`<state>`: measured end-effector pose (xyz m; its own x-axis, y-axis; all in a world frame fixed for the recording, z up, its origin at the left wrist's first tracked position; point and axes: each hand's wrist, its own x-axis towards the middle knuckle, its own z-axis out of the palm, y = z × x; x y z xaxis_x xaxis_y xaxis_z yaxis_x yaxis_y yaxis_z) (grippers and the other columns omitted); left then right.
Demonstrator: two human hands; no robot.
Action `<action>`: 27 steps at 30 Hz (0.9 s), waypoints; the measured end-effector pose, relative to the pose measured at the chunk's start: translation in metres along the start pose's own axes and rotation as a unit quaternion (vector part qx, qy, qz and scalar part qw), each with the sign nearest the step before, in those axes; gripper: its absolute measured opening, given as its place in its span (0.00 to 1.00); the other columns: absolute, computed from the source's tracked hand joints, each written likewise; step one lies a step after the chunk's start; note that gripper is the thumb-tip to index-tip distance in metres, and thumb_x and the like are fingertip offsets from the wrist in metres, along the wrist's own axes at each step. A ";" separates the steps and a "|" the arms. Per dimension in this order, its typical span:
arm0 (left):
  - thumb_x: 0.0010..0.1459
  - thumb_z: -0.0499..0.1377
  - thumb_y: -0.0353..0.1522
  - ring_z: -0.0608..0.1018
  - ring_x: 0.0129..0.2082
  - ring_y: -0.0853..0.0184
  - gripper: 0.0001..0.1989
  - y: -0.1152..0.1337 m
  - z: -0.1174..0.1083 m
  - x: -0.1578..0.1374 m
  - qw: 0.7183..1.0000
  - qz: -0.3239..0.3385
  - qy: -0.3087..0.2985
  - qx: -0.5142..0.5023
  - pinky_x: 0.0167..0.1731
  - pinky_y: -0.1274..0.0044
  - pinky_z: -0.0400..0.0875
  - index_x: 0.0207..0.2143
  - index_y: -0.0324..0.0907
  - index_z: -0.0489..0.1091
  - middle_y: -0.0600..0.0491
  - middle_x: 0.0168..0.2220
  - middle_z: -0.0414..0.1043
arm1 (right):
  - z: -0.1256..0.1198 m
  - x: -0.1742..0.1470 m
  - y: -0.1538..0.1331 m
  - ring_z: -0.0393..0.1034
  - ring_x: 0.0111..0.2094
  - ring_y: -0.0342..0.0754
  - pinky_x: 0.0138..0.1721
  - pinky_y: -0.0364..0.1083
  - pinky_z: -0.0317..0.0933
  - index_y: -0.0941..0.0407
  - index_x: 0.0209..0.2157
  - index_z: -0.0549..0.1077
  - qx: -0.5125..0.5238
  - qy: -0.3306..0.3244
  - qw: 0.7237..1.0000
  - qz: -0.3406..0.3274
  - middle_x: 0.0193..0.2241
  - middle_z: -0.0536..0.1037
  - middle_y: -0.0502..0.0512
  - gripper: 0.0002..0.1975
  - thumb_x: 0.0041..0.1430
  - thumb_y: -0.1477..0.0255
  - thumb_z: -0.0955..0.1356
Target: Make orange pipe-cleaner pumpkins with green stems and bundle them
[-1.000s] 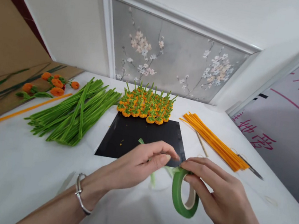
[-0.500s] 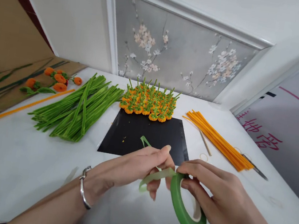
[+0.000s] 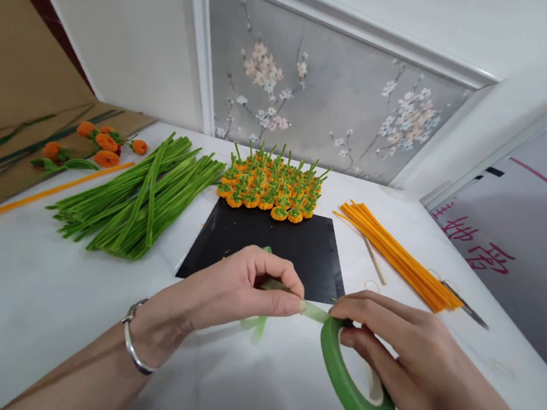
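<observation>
My right hand (image 3: 396, 345) grips a roll of green floral tape (image 3: 347, 389) by its upper rim, fingers pinched over the edge. A short length of tape stretches from the roll to my left hand (image 3: 247, 289), whose thumb and forefinger are pinched on it. The loose tape end hangs behind and below the left hand, partly hidden by it. Both hands are above the white table, at the front edge of a black mat (image 3: 264, 237). A silver bangle (image 3: 130, 334) circles the left wrist.
Small orange pipe-cleaner flowers with green stems (image 3: 271, 181) stand at the mat's back edge. To the left lie green pipe cleaners (image 3: 137, 200) and finished orange flowers (image 3: 104, 146). On the right are orange pipe cleaners (image 3: 398, 255), a thin stick (image 3: 374, 260) and a dark pointed tool (image 3: 474, 312).
My left hand has turned and closed its thumb and forefinger on the tape near the roll. The curled slack there is now drawn straight. The roll has shifted slightly right.
</observation>
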<state>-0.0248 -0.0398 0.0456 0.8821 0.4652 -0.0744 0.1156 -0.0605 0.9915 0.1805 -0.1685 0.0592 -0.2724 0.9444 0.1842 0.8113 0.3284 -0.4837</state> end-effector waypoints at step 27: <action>0.58 0.58 0.34 0.60 0.23 0.74 0.12 0.006 -0.003 0.000 0.996 0.042 0.034 0.065 0.23 0.80 0.54 0.24 0.37 0.69 0.58 0.23 0.61 | -0.004 -0.006 0.004 0.71 0.31 0.42 0.32 0.41 0.62 0.49 0.41 0.67 -0.026 0.032 0.999 0.016 0.34 0.75 0.47 0.07 0.66 0.74 0.60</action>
<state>-0.0253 -0.0379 0.0520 0.8588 0.5120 0.0192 0.1055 -0.2134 0.9713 0.1873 -0.1731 0.0593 -0.2145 0.9505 0.2248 0.8455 0.2959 -0.4445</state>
